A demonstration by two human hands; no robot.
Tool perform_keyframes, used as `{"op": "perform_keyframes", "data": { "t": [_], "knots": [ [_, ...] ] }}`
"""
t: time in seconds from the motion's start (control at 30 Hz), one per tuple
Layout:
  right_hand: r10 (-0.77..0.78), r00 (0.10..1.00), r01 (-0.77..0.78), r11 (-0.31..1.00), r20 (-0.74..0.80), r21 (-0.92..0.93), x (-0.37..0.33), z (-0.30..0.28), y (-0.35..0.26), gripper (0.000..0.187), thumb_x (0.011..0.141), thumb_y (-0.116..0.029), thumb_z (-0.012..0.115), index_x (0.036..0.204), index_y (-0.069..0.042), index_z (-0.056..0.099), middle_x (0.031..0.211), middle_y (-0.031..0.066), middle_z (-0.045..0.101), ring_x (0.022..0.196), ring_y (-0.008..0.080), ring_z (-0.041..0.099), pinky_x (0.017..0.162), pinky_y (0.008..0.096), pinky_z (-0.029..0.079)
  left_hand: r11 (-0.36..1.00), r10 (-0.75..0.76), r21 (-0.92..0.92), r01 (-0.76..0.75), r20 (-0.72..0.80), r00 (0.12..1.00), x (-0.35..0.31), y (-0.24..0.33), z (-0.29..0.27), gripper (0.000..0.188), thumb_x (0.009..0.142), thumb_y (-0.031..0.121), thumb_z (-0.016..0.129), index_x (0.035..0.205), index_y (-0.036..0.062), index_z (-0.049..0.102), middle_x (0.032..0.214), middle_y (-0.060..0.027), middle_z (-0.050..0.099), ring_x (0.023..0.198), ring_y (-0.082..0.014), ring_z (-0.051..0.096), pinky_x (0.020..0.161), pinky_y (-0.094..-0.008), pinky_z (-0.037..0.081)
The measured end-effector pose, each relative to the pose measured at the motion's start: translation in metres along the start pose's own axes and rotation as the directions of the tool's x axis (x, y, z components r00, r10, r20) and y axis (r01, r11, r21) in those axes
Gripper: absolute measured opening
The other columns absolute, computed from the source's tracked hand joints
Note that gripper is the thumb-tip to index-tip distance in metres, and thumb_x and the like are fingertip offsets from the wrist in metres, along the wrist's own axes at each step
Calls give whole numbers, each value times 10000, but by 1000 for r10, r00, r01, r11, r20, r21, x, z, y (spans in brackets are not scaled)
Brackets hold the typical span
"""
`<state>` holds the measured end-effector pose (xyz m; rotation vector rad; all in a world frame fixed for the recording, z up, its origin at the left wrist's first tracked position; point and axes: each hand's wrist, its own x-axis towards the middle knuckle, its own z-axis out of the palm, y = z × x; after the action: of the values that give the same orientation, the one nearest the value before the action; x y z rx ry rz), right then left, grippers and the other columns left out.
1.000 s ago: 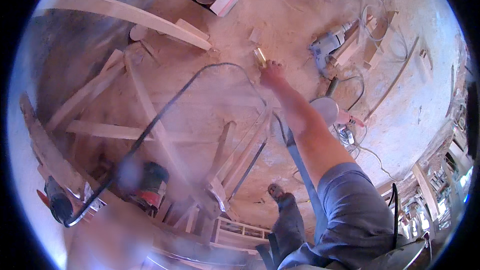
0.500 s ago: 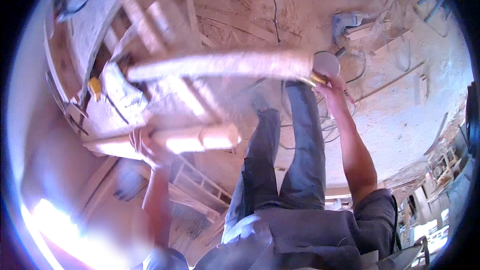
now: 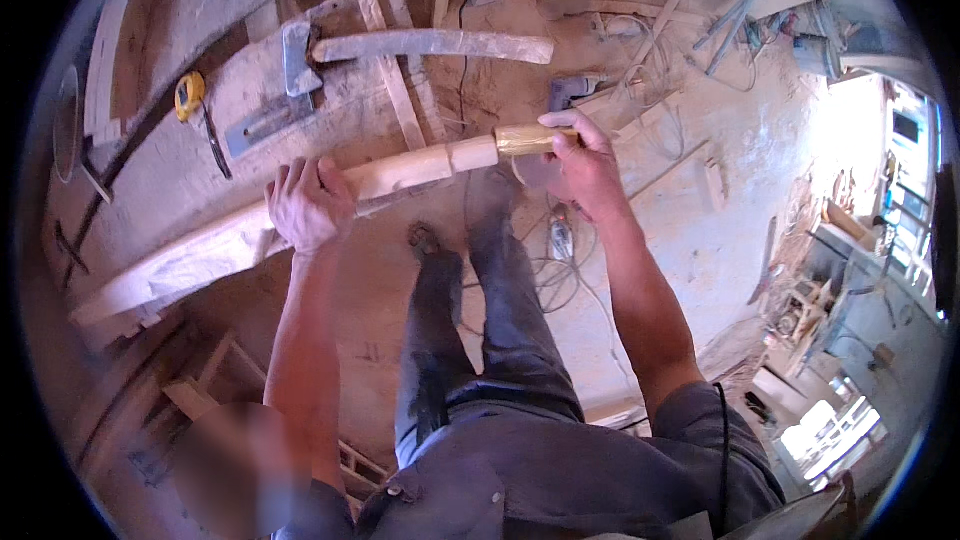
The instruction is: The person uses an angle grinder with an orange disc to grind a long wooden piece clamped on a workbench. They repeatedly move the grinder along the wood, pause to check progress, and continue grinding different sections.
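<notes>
My left hand [image 3: 308,208] is closed over a long pale length of wood [image 3: 405,172], which lies along the near side of the bench and has a stepped, rounded right end. With my right hand [image 3: 590,165] I grip a gold-coloured tube [image 3: 525,140] between thumb and fingers. The tube is in line with the wood's right end and meets it; whether it sits over the end or only against it I cannot tell. Beyond the wood lies a tool with a metal head [image 3: 299,60] and a long wooden handle [image 3: 440,44].
On the bench [image 3: 245,95] are a yellow tape measure [image 3: 189,96] and a flat metal trowel [image 3: 265,130]. A power tool [image 3: 577,91], cables [image 3: 590,285] and wood offcuts [image 3: 712,185] lie on the dusty floor. Cluttered shelves [image 3: 800,310] stand at the right.
My right hand has brought the gold-coloured tube from beyond the long-handled tool to the wood's right end. My left hand stays on the wood. The whole view has shifted and sharpened.
</notes>
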<state>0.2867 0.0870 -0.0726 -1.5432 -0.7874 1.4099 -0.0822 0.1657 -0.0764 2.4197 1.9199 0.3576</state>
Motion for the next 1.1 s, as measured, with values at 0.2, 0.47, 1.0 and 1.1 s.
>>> {"op": "perform_keyframes", "data": {
  "t": [0.2,0.47,1.0,1.1],
  "knots": [
    [-75,992,84,993,101,-82,6,-21,15,200,1031,-61,651,1224,-34,696,1157,47,667,966,130,636,859,308,548,995,71,-79,-63,108,992,12,16,-7,244,977,206,573,821,60,691,881,-127,667,893,-369,642,810,-519,493],
    [19,989,-27,998,144,52,1,-18,11,244,1034,-99,684,1270,-40,680,989,54,679,822,116,616,692,263,500,979,161,-157,-132,187,969,21,27,-11,264,969,195,576,770,62,685,843,-127,663,841,-353,641,781,-477,526],
    [-124,816,530,551,565,-644,44,-23,-30,488,698,-80,897,1141,-26,698,1001,164,724,941,378,717,820,441,574,982,177,-114,-153,245,953,18,24,-9,247,975,212,532,803,76,645,881,-146,628,837,-382,608,762,-509,502],
    [-296,810,581,524,506,-623,36,-18,-11,475,689,-60,874,1128,-42,692,978,160,716,897,384,715,782,447,581,980,183,-117,-161,212,960,20,24,-9,256,967,218,558,779,96,681,861,-109,639,824,-352,619,738,-491,500]
  ]
}}
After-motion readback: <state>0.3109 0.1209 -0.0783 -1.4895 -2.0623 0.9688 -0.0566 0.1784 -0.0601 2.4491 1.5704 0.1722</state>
